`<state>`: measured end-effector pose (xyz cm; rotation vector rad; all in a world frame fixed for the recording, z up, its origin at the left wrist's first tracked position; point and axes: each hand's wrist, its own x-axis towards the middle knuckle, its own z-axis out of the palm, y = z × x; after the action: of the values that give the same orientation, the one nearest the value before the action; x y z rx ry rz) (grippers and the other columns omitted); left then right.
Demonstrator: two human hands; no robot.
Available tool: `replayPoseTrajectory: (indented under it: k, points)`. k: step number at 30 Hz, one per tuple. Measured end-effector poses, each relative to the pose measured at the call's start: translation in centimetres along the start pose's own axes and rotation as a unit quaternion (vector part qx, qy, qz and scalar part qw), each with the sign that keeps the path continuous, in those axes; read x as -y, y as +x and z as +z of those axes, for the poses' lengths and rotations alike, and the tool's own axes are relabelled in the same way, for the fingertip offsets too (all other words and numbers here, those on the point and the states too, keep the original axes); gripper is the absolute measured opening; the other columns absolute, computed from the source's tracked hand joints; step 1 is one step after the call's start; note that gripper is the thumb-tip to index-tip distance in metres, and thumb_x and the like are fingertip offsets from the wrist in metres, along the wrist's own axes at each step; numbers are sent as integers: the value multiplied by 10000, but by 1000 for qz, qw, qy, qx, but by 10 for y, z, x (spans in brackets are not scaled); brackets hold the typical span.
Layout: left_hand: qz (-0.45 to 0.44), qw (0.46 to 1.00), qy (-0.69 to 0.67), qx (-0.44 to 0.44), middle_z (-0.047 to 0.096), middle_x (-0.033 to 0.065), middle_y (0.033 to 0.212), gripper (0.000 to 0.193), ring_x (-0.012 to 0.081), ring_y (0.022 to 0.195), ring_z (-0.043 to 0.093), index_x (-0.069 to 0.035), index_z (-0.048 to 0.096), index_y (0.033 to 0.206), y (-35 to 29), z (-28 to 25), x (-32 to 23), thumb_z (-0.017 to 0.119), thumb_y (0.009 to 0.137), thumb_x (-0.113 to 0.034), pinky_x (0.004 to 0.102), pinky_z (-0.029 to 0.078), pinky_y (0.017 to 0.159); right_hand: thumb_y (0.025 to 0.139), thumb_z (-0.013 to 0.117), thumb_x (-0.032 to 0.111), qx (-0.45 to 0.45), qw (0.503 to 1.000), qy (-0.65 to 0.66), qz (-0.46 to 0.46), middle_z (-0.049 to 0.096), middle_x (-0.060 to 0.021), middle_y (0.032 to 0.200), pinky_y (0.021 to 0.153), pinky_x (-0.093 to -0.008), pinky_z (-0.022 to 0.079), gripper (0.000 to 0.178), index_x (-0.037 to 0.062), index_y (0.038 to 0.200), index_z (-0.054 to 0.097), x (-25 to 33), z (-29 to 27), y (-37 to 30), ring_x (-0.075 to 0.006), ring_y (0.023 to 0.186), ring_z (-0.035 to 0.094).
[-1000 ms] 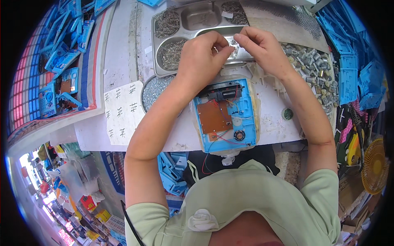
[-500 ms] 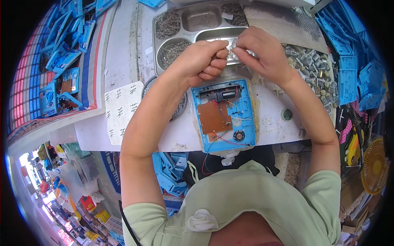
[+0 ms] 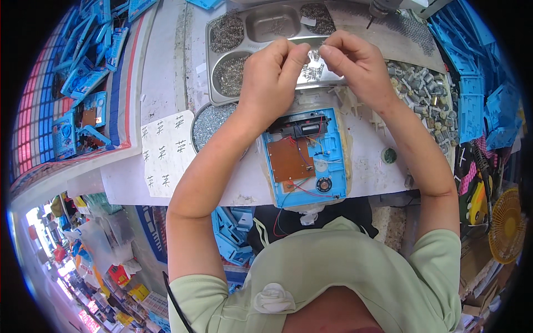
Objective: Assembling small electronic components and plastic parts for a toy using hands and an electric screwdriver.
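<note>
Both my hands are raised over a steel compartment tray (image 3: 212,91), fingertips close together. My left hand (image 3: 272,75) pinches with thumb and forefinger. My right hand (image 3: 358,66) pinches opposite it. Something small and shiny shows around the fingertips, too small to name. Beneath them, a tray compartment holds small shiny metal pieces (image 3: 312,72). Coiled springs (image 3: 226,32) fill other compartments. Nearer to me lies an open blue plastic housing (image 3: 336,150), with a brown circuit board (image 3: 288,159), a black mechanism, a round speaker (image 3: 323,184) and loose wires inside.
A round dish of small metal parts (image 3: 214,125) sits partly behind my left forearm, beside a marked white sheet (image 3: 162,155). Small motors (image 3: 422,91) pile up at right. Blue housings are stacked at both sides. A spindle with a thin tip (image 3: 371,21) hangs at top right.
My left hand has turned, its curled fingers now less visible and its thumb raised. The left forearm has shifted right, uncovering more of the round dish. A spindle now shows at the top right.
</note>
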<state>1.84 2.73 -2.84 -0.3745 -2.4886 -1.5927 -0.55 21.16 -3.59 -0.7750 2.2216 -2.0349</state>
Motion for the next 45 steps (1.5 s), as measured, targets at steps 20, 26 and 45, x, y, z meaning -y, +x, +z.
replayPoseTrajectory:
  k: [20, 26, 45]
  points:
    - [6, 990, -41, 134, 675, 16, 896, 280, 37, 699, 571, -33, 639, 1104, 11, -12, -3, 691, 843, -121, 189, 458, 584, 955, 583, 277, 107, 969, 124, 183, 503, 53, 670, 490, -185, 315, 236, 84, 820, 594, -5, -16, 3, -20, 574, 427]
    - [39, 997, 23, 58, 673, 50, 819, 209, 90, 671, 620, -14, 663, 996, 3, -3, -8, 719, 820, -111, 215, 496, 583, 969, 555, 311, 50, 967, 147, 205, 484, 57, 646, 473, -189, 306, 293, 86, 786, 591, 6, -8, -1, -21, 556, 412]
    - [-265, 886, -323, 203, 561, 23, 635, 294, 29, 435, 410, -23, 621, 841, 2, -17, -12, 552, 973, -277, 165, 343, 394, 940, 529, 79, 74, 973, -197, -100, 545, -71, 869, 705, -269, 438, 100, -5, 993, 545, 10, -12, -1, -161, 774, 527]
